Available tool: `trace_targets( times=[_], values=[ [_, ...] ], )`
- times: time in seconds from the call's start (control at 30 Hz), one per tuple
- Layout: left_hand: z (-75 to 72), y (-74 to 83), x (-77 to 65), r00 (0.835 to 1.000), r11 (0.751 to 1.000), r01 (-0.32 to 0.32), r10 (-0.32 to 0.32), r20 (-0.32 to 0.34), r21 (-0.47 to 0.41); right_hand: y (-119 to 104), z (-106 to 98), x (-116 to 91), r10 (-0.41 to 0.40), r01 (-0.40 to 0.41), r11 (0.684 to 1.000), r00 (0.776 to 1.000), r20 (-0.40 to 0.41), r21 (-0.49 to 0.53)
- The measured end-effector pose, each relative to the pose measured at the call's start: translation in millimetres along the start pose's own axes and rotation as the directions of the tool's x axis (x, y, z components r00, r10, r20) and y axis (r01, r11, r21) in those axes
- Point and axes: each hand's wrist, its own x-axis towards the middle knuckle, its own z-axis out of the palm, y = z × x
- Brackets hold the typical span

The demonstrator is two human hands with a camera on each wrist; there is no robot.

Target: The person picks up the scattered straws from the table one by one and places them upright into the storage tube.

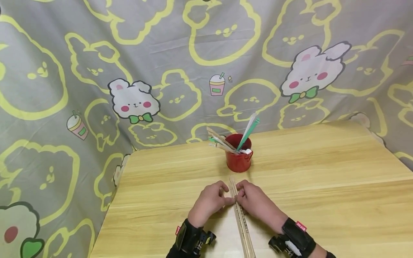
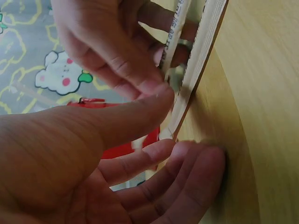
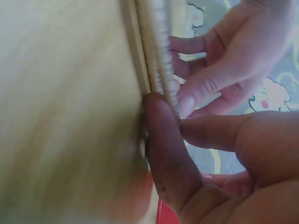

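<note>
Long, thin paper-wrapped sticks (image 1: 240,224) with printed lettering lie side by side, running from between my hands toward the near edge of the view. My right hand (image 1: 258,202) pinches them between thumb and index finger (image 3: 163,126), close to their far end. From the other side, the thumb of my left hand (image 1: 210,200) touches the bundle. Its other fingers (image 2: 205,172) curve loosely around the far tips, apart from the thumb. In the left wrist view, one printed stick (image 2: 174,39) stands slightly apart from the wider ones.
Beyond the hands, a red bucket (image 1: 238,164) stands on the wooden table (image 1: 161,200). It holds several brownish wrapped sticks (image 1: 222,139), a green straw-like stick (image 1: 249,133) and a white one. A patterned grey curtain (image 1: 180,53) hangs along the table's back and sides.
</note>
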Motion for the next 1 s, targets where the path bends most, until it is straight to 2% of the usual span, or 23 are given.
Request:
trace_targets(
  times=[0.1,0.37,0.6,0.7,0.83,0.93,1.0],
  values=[
    [2.3,1.4,-0.7,1.0,1.0,-0.004,0.004,0.01,0.011,-3,-6,0,0.0,0.0,1.0,1.0,0.002,0.012],
    [9.1,5.4,-4.0,0.997,0.986,-0.066,0.072,-0.033,0.156,-23,-27,-5,-0.025,0.03,0.987,0.999,-0.033,0.157],
    [12.5,7.5,-6.1,0.997,0.979,-0.055,0.065,-0.044,0.198,-40,-47,-13,-0.113,0.139,0.971,0.984,-0.138,0.193],
    [11.6,6.0,-4.3,0.998,0.981,-0.05,0.058,-0.035,0.186,-44,-59,-13,-0.146,0.197,0.947,0.967,-0.209,0.253],
    [9.2,3.9,-0.9,0.999,0.987,-0.039,0.043,-0.021,0.155,-46,-76,-10,-0.171,0.271,0.913,0.933,-0.317,0.304],
    [7.7,3.0,0.1,1.0,0.992,-0.019,0.021,-0.013,0.128,-46,-88,-6,-0.186,0.332,0.881,0.898,-0.399,0.338],
    [7.2,2.6,-0.1,1.0,0.994,-0.007,0.008,-0.009,0.111,-46,-96,-5,-0.187,0.38,0.85,0.866,-0.464,0.366]
  ],
)
